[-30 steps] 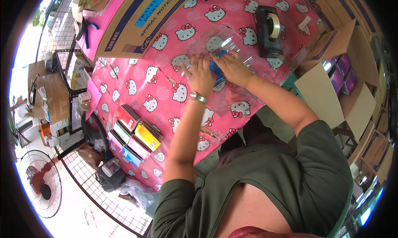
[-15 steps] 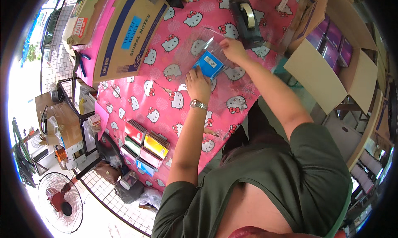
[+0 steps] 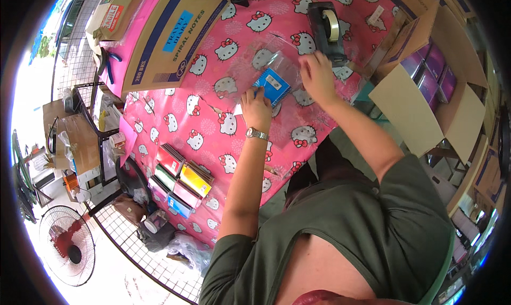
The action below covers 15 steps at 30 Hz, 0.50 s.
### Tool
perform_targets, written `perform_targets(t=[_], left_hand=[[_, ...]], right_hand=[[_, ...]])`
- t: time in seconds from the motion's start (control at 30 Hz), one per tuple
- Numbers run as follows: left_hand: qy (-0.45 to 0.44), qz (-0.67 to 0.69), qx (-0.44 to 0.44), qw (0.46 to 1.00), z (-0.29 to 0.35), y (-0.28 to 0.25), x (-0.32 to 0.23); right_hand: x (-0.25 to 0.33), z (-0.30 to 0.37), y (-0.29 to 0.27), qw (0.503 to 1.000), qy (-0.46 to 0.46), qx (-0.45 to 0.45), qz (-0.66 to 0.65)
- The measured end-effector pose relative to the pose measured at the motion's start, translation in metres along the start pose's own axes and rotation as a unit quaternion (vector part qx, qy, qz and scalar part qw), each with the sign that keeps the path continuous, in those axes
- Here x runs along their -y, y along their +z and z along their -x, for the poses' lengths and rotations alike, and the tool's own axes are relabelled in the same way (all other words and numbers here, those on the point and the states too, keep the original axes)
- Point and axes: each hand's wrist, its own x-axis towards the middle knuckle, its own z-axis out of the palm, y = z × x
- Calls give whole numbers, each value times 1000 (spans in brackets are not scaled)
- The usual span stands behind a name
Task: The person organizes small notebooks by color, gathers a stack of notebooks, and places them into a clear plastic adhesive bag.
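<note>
A small blue spiral notebook (image 3: 277, 86) lies at a slant on the table, with clear plastic wrap (image 3: 287, 65) around and beyond it. My left hand (image 3: 256, 111), with a metal watch at the wrist, grips the notebook's lower left edge. A small white piece (image 3: 238, 110) shows beside its fingers. My right hand (image 3: 319, 79) is raised just right of the plastic, its fingers bent and somewhat apart. Nothing can be made out in it. Just beyond its fingertips stands a black tape dispenser (image 3: 322, 31) with a roll of tape.
Stacks of colourful small notebooks (image 3: 181, 180) stand at the near left of the pink patterned tablecloth (image 3: 207, 129). A large carton (image 3: 170, 44) occupies the far left, with blue-handled pliers (image 3: 110, 65) next to it. To the right, an open carton (image 3: 407, 100) holds purple packs. A fan (image 3: 66, 246) stands lower left.
My right hand has left the upper edge of the plastic and shifted right toward the tape dispenser. My left hand remains at the notebook. The whole view has shifted slightly.
</note>
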Motion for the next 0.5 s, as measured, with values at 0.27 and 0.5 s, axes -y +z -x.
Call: perform_targets(t=[0.27, 0.5], left_hand=[[-50, 136, 140, 979, -28, -11, 15], [16, 149, 107, 983, -23, -10, 20]], right_hand=[[33, 89, 34, 718, 488, 141, -475], [49, 69, 22, 862, 415, 210, -202]])
